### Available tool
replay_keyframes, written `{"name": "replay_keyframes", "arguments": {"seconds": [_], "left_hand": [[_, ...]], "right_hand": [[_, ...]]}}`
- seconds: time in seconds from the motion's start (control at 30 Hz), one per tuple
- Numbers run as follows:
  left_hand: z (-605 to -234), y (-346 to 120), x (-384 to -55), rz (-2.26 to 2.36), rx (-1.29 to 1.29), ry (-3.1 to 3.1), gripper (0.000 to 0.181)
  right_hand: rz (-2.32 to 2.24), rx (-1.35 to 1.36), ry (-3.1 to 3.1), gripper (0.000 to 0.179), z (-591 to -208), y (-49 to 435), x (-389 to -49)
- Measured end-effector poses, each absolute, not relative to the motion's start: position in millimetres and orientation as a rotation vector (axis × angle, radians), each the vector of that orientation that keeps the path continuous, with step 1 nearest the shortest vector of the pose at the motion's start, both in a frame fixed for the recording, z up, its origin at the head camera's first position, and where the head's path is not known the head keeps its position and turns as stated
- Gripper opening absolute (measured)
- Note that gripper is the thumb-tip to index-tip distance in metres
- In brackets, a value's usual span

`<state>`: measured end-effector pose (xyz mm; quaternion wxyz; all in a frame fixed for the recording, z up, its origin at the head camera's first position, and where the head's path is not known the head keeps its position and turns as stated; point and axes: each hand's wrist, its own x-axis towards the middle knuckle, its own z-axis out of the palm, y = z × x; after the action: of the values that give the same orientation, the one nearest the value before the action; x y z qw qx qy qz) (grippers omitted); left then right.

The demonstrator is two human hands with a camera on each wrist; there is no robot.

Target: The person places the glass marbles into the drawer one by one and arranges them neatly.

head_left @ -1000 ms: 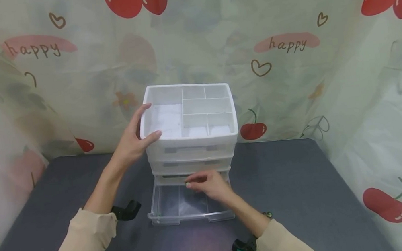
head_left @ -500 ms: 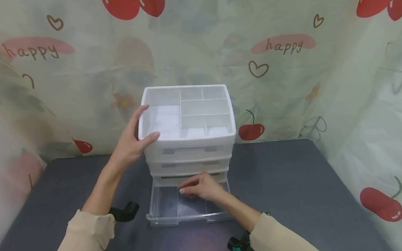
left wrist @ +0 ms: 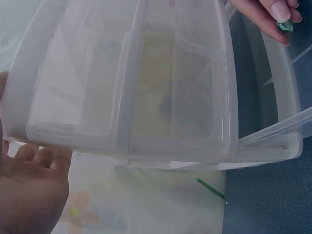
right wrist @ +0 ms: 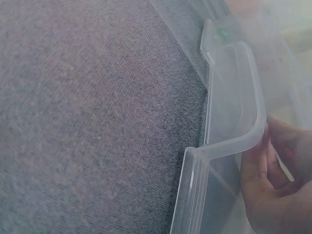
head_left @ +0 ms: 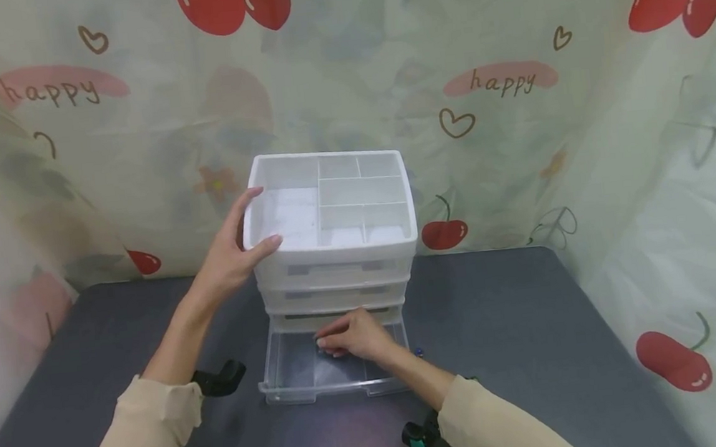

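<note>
A white plastic drawer organizer stands on the table, a compartment tray on top and its clear bottom drawer pulled out. My left hand grips the organizer's upper left corner, thumb over the front rim; the left wrist view shows its fingers along the side. Over the drawer, my right hand pinches a small green glass marble between thumb and fingertips, which partly cover it. From the right wrist, this hand is seen behind the clear drawer front.
A small dark blue round piece lies on the grey table beside my right forearm, and a green one shows partly by the sleeve. Patterned cloth hangs behind and at both sides. The drawer front juts toward me.
My right hand has moved left and slightly down over the drawer with the marble. The blue round piece has come into view past the forearm. My left hand keeps its hold.
</note>
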<state>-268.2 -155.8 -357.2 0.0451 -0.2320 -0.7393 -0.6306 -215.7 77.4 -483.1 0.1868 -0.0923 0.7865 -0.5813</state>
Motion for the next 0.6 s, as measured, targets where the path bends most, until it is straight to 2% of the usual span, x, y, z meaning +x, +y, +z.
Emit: {"name": "replay_keyframes", "arguments": {"seconds": [0.6], "left_hand": [[-356.9, -157.1, -268.7, -1.854, -0.715, -2.293, 0.077]], "right_hand": [[-1.706, -0.166, 2.138, 0.017, -487.7, 75.4, -213.0]]}}
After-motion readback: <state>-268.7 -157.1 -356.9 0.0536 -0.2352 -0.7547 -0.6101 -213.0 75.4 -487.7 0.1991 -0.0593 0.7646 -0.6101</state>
